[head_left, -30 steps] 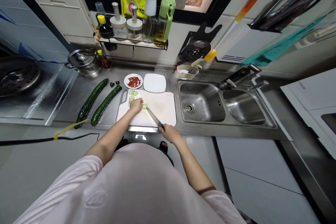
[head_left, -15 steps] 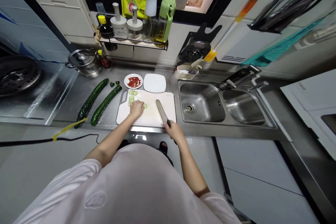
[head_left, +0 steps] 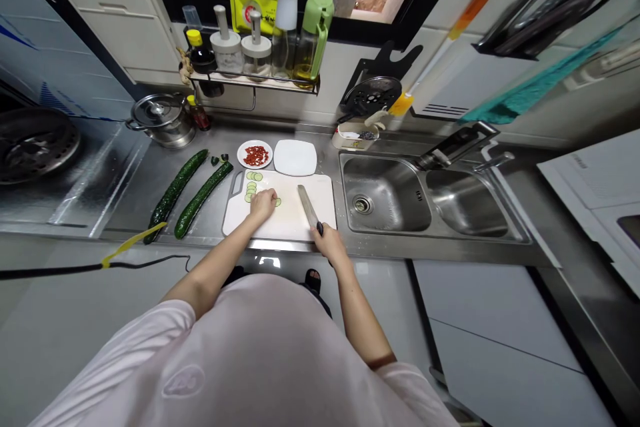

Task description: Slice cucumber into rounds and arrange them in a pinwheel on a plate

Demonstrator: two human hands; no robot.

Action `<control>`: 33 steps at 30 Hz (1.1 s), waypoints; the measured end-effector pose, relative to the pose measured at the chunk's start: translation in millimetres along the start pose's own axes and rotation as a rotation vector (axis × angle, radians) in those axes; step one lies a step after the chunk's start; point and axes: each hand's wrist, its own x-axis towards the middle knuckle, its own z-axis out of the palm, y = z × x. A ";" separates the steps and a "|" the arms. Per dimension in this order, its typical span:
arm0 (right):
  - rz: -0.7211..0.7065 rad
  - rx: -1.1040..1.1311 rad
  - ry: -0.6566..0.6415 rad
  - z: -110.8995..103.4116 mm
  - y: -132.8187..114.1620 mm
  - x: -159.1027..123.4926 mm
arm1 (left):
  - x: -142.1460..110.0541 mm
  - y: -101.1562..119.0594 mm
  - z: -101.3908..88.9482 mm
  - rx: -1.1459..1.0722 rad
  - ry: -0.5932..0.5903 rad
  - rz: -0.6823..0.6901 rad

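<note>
My right hand [head_left: 329, 243] is wrapped around the black handle of a kitchen knife [head_left: 307, 207], whose blade lies low over the right part of the white cutting board [head_left: 290, 228]. My left hand [head_left: 263, 204] rests on the board with its fingers curled in; whatever is under them is hidden. Pale green cucumber slices [head_left: 251, 190] lie beside it on the left, and another cucumber slice [head_left: 278, 202] shows just right of its fingertips. Two more slices [head_left: 255, 176] sit near the board's top left corner. Left of the board are two long dark green cucumbers [head_left: 203, 201] with small cut-off ends [head_left: 215, 161].
Behind the board stand a plate of chopped red chilli [head_left: 256, 155] and a white square plate [head_left: 295, 157]. A double sink [head_left: 385, 195] is on the right. A lidded pot [head_left: 163, 120] and small bottle [head_left: 199, 113] stand back left, below a condiment rack [head_left: 255, 83].
My left hand's fingers have drawn in more and shifted slightly right. The knife's tip has moved up a little, with my right hand still on the handle.
</note>
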 end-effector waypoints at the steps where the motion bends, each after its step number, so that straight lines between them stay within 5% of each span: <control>1: -0.001 0.002 0.003 0.4 0.0 0.4 | 0.4 0.0 -0.7 -0.020 0.001 -0.010; 14: 0.058 0.034 0.065 9.2 -3.2 7.6 | -19.9 -33.2 5.9 -0.325 0.137 -0.195; 20: 0.056 0.042 0.061 11.1 -2.0 10.4 | -23.5 -52.6 -2.3 -0.300 0.246 -0.294; 33: 0.051 0.030 0.050 14.4 0.5 14.9 | -22.1 -72.4 -4.2 -0.204 0.286 -0.356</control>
